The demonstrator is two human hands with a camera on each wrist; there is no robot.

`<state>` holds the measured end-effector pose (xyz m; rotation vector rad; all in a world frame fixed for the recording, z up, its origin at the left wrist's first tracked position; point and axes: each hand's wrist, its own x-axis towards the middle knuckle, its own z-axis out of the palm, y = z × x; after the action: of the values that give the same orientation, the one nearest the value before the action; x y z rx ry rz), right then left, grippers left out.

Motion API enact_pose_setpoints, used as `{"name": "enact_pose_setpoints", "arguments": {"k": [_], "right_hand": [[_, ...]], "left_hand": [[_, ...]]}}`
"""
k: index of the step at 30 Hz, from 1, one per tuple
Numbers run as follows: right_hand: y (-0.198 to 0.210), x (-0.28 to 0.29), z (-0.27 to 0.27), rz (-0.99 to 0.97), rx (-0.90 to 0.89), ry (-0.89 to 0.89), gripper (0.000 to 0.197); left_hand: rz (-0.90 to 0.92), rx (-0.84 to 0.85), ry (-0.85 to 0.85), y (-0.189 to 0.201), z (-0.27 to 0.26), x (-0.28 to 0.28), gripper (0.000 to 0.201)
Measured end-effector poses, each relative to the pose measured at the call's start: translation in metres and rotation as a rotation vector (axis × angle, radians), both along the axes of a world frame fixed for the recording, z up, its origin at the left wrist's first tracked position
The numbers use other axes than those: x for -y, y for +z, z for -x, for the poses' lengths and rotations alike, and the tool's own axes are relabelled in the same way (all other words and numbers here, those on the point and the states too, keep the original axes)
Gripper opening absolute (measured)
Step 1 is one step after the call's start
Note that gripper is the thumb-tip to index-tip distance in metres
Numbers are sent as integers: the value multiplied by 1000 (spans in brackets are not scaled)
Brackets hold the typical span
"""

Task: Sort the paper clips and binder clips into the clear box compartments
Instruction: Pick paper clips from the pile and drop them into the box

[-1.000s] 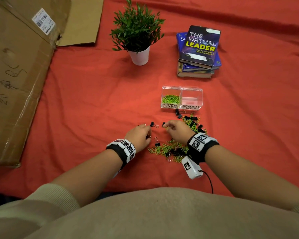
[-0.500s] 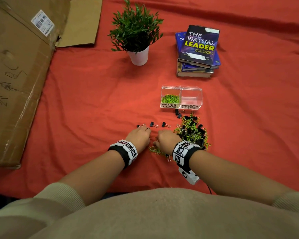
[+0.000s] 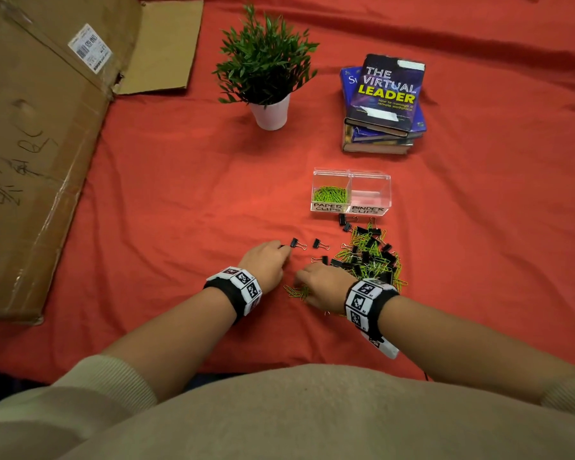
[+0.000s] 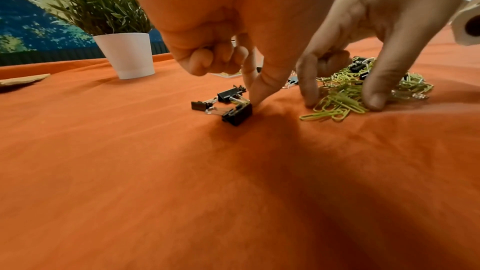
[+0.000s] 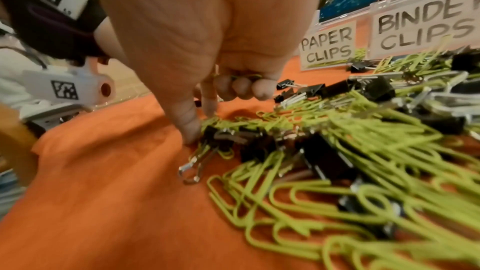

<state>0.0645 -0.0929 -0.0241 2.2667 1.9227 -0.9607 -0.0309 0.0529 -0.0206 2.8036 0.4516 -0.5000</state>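
**Both hands down in the clips, and little sorted so far**

The left hand point(image 3: 265, 260) has its fingers curled in, with thumb and forefinger tip pressed to the red cloth point(image 3: 166, 200) against a black binder clip point(image 4: 237, 114); whether it truly pinches that clip or only nudges it cannot be told. Two more binder clips lie just beyond its fingertips. The right hand point(image 3: 326, 283), just beside the left, plants its thumb and forefinger into a small bunch of green paper clips point(image 4: 335, 106), while its other three fingers are folded over what looks like a few green paper clips held in the palm.

The mixed pile point(image 3: 369, 257) spreads ahead of the right hand, and further ahead stands the clear box point(image 3: 351, 174). Its compartment labelled PAPER CLIPS holds green clips; the one labelled BINDER CLIPS looks empty.

The risks, as a judgement:

- The paper clips lie tangled with binder clip handles, so a lift from the bunch could drag a binder clip along into the wrong compartment.
- The cloth is soft and wrinkles under the fingertips, so a flat clip may slip from a shallow pinch.
- Clips carried in the palm could spill on the way to the box.
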Motion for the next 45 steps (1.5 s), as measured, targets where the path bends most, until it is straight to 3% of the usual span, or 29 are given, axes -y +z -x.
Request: {"name": "enact_pose_setpoints", "arguments": {"k": [6,11,15,21,25,29,36,41,45], "right_hand": [[1,9,5,4,51,-2,31],[-6,12,7,32,-42,-126,29],[5,6,-2,43,-262,-358,12],[20,5,-36,59,-628,-716,15],[26,6,-44,-6,-907,-879,14],[29,7,-48,-42,-1185,-987,5],[29,9,-52,-52,-1516,-1155,23],[28,7,-47,-24,-1646,-1224,20],[28,5,-40,69,-1634,-1179,24]], "left_hand": [[-140,-63,-129,2,-2,3,22],[-176,-72,-149,-1,-1,6,28],[-88,-34,-46,-4,-1,-3,23],[76,23,342,1,1,-23,12],[33,-25,369,-4,-3,-15,27],[-12,-34,360,-10,-10,-5,28],[120,48,404,-4,-19,-9,17],[184,161,503,5,-25,-17,15],[168,46,524,7,-19,-17,10]]}}
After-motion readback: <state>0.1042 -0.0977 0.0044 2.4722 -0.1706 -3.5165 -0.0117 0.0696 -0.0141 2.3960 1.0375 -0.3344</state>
